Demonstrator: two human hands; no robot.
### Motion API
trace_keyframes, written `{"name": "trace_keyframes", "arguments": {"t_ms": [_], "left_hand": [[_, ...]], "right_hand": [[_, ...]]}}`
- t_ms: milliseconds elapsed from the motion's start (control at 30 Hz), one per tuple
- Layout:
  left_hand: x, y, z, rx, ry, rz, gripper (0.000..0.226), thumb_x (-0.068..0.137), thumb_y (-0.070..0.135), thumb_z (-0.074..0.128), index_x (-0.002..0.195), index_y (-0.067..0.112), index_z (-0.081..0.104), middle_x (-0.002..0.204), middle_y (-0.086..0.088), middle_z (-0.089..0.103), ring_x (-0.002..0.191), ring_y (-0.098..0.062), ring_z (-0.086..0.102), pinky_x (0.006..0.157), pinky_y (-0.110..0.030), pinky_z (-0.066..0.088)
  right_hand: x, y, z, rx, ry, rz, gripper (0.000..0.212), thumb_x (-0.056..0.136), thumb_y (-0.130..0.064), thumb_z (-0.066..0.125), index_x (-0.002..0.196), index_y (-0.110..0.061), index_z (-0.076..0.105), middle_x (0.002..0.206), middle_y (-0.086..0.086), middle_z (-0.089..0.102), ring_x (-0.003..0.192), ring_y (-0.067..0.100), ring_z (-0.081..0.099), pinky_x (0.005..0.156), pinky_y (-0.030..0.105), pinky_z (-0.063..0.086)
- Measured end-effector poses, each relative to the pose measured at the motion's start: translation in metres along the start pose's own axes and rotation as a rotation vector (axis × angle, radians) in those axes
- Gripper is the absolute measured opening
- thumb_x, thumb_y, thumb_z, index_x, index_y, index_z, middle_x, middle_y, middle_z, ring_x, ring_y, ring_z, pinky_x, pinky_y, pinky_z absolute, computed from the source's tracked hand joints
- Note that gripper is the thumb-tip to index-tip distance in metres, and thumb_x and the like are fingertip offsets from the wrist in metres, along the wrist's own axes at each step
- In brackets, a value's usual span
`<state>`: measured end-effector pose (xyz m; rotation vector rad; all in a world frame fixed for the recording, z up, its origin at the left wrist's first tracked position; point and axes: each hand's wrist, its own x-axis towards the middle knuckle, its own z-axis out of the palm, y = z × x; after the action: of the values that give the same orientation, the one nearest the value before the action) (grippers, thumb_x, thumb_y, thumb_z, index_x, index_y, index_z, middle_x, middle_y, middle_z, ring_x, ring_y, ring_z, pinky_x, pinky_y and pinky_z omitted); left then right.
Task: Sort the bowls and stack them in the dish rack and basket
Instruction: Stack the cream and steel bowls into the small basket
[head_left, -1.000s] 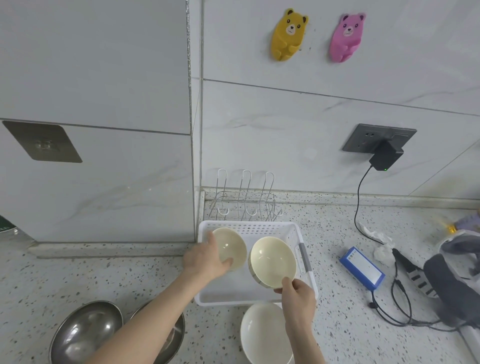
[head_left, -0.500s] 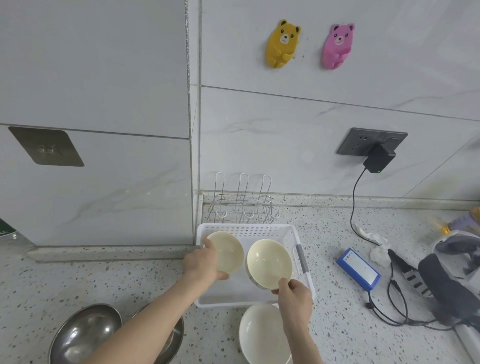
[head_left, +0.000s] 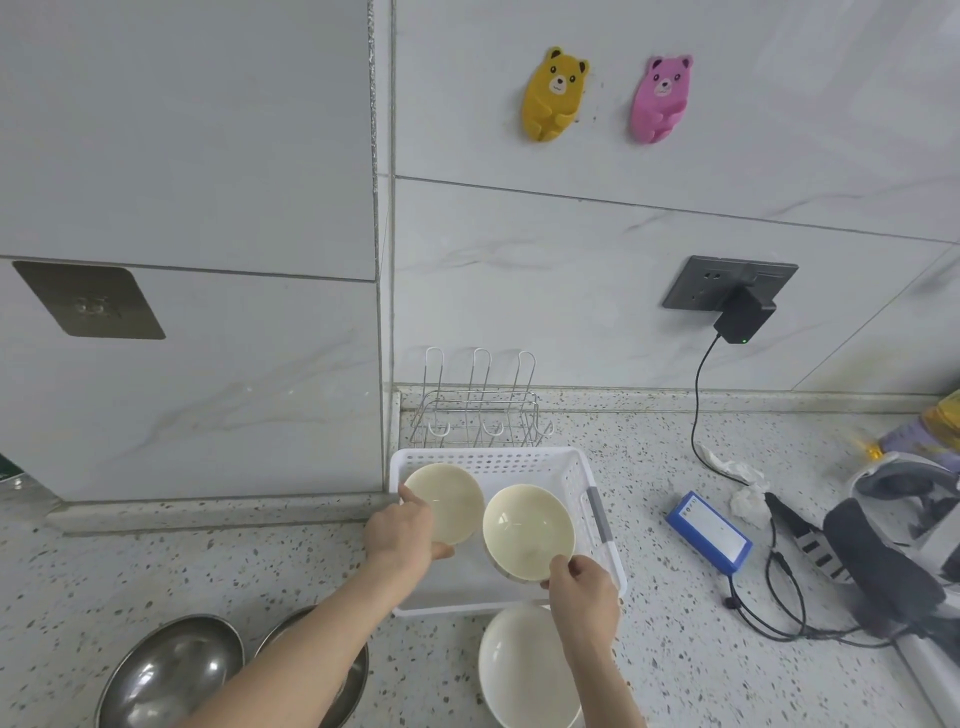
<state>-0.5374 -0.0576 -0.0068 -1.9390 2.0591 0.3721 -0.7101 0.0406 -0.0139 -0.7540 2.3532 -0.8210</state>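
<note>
My left hand (head_left: 402, 532) grips the near rim of a small cream bowl (head_left: 447, 501), tilted up over the left half of the white perforated basket (head_left: 524, 460). My right hand (head_left: 584, 590) pinches the lower rim of a second cream bowl (head_left: 527, 535), tilted over the basket's right half. The two bowls sit side by side, close together. A wire dish rack (head_left: 478, 410) stands empty behind the basket against the wall. A larger white bowl (head_left: 524, 670) rests on the counter in front of the basket, partly hidden by my right forearm.
Two steel bowls (head_left: 171, 670) lie on the counter at the bottom left, one partly under my left arm. To the right are a blue box (head_left: 709, 530), black cables (head_left: 769, 608) running to a wall charger (head_left: 743, 317), crumpled tissue and a grey device.
Both hands and their bowls have stayed over the basket, shifting slightly away from me. The camera view has tipped up a little.
</note>
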Motion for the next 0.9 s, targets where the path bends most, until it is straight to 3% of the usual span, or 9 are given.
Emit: {"name": "trace_keyframes", "arguments": {"t_ms": [100, 267, 633, 767, 900], "left_hand": [[0.001, 0.000, 0.000, -0.011, 0.023, -0.002, 0.116, 0.077, 0.067, 0.065, 0.150, -0.007, 0.015, 0.123, -0.010, 0.063, 0.108, -0.024, 0.065, 0.073, -0.032, 0.050], [0.000, 0.001, 0.004, -0.006, 0.045, 0.000, 0.119, 0.075, 0.075, 0.059, 0.152, -0.004, 0.012, 0.112, -0.008, 0.069, 0.098, -0.024, 0.069, 0.059, -0.031, 0.043], [-0.003, -0.006, 0.010, -0.052, 0.097, 0.058, 0.099, 0.083, 0.067, 0.057, 0.152, 0.008, 0.017, 0.116, -0.008, 0.066, 0.097, -0.022, 0.067, 0.059, -0.030, 0.044], [-0.006, -0.020, 0.010, -0.299, 0.144, 0.137, 0.072, 0.087, 0.068, 0.049, 0.137, 0.018, 0.037, 0.104, 0.000, 0.064, 0.082, -0.017, 0.063, 0.054, -0.026, 0.041], [-0.013, -0.046, 0.017, -0.681, 0.235, 0.044, 0.047, 0.096, 0.057, 0.039, 0.125, 0.024, 0.054, 0.092, 0.012, 0.065, 0.076, -0.007, 0.064, 0.058, -0.026, 0.049]], "right_hand": [[0.000, 0.000, 0.000, 0.024, -0.001, 0.011, 0.028, 0.088, -0.019, 0.048, 0.067, -0.007, 0.062, 0.059, -0.007, 0.069, 0.063, 0.015, 0.058, 0.053, 0.025, 0.036], [0.000, -0.001, -0.001, 0.040, -0.015, 0.033, 0.027, 0.086, -0.020, 0.049, 0.066, -0.008, 0.063, 0.059, -0.009, 0.070, 0.066, 0.015, 0.060, 0.055, 0.026, 0.038], [0.000, -0.006, -0.009, 0.123, -0.096, 0.058, 0.027, 0.087, -0.019, 0.050, 0.069, -0.010, 0.069, 0.059, -0.009, 0.071, 0.067, 0.012, 0.058, 0.058, 0.027, 0.039], [0.003, -0.011, -0.017, 0.210, -0.146, 0.101, 0.028, 0.088, -0.011, 0.051, 0.071, -0.002, 0.071, 0.060, -0.002, 0.073, 0.073, 0.015, 0.057, 0.062, 0.029, 0.039], [0.002, -0.022, -0.018, 0.209, -0.124, 0.067, 0.030, 0.087, -0.010, 0.049, 0.067, -0.003, 0.072, 0.056, -0.002, 0.072, 0.074, 0.019, 0.059, 0.062, 0.029, 0.041]]}}
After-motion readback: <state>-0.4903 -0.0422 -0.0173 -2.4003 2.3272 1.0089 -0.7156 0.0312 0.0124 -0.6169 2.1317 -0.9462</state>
